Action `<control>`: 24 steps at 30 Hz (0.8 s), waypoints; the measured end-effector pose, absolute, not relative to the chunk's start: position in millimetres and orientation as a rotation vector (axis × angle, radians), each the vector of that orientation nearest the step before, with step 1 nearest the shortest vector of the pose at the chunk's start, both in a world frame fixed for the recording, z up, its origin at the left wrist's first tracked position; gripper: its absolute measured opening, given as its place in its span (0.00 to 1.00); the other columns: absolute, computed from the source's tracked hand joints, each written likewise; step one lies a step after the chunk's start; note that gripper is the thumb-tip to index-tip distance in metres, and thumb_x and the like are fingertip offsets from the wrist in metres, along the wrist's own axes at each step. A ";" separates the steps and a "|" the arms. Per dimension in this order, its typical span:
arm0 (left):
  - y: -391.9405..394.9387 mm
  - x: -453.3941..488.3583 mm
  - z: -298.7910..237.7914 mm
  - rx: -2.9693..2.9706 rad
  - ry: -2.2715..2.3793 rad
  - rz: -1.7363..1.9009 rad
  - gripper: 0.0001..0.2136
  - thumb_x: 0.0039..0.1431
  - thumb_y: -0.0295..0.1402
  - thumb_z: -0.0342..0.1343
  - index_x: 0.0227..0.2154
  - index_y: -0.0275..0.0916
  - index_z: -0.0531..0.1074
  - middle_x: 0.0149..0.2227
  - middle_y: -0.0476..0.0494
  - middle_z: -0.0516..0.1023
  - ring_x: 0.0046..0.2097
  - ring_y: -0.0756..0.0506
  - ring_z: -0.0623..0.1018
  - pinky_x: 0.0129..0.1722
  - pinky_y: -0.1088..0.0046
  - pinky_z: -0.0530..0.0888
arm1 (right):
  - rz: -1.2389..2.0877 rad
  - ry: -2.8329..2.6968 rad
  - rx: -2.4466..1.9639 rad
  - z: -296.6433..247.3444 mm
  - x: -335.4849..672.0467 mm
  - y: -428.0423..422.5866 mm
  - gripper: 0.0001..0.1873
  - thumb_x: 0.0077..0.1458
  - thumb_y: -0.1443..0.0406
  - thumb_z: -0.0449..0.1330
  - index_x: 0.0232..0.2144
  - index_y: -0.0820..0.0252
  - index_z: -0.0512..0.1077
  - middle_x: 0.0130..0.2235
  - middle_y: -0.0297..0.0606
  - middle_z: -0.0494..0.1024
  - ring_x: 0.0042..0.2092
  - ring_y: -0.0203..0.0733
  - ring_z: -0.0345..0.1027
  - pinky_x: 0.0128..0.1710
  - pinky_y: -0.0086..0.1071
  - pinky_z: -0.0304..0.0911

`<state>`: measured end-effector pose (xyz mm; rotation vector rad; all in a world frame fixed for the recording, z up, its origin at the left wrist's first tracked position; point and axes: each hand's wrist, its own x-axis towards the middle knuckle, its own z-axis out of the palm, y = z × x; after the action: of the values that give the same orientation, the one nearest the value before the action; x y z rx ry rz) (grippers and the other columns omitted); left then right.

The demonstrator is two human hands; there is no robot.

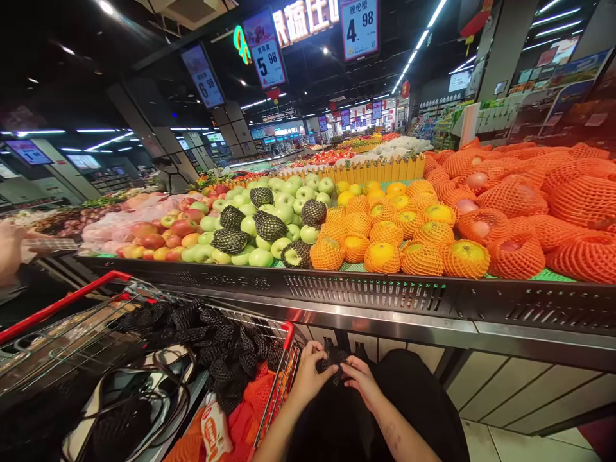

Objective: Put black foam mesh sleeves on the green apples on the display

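Low in front of my lap, my left hand (308, 375) and my right hand (364, 383) pinch a small black foam fruit net (337, 367) between them. Its dark mesh blends with my dark clothing, so its exact shape is hard to see. To the left, a shopping cart (287, 346) holds a heap of similar black foam nets (212, 337). Above my hands, on the display shelf, are green apples (260, 258), a few of them in black nets (269, 226). Beside these lie oranges in orange nets (382, 256).
The black shelf front (366, 289) with its metal edge runs across, just beyond my hands. Large fruits in red-orange nets (514, 192) pile up at the right. Inside the cart lie orange netting (260, 391) and a white packet (215, 427). Another person's hand (10, 250) shows at far left.
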<state>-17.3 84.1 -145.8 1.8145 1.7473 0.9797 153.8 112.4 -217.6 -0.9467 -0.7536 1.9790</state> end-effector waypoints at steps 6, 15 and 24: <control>85.6 -21.1 -135.5 1.837 1.826 0.924 0.09 0.57 0.40 0.58 0.29 0.40 0.72 0.34 0.46 0.68 0.38 0.43 0.72 0.41 0.67 0.70 | 2.006 -0.609 -0.985 -234.3 148.8 114.3 0.19 0.43 0.52 0.69 0.32 0.58 0.72 0.32 0.34 0.79 0.29 0.38 0.74 0.27 0.28 0.64; 86.7 -9.5 -141.8 1.411 1.462 1.044 0.15 0.51 0.46 0.63 0.33 0.39 0.76 0.33 0.45 0.78 0.39 0.41 0.76 0.43 0.66 0.72 | 2.063 -0.422 -0.860 -232.6 147.7 109.2 0.20 0.38 0.59 0.71 0.37 0.57 0.74 0.31 0.37 0.82 0.32 0.45 0.76 0.29 0.36 0.68; 90.9 5.7 -148.6 0.934 1.086 1.234 0.24 0.55 0.48 0.61 0.51 0.42 0.70 0.45 0.40 0.79 0.46 0.43 0.79 0.50 0.64 0.72 | 2.214 -0.256 -0.624 -200.6 164.5 118.9 0.16 0.48 0.53 0.64 0.33 0.59 0.79 0.35 0.43 0.85 0.40 0.51 0.77 0.41 0.42 0.69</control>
<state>5.7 90.9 -148.6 0.9341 1.0861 1.2337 164.5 118.9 -200.6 -0.6238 -0.2557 2.2142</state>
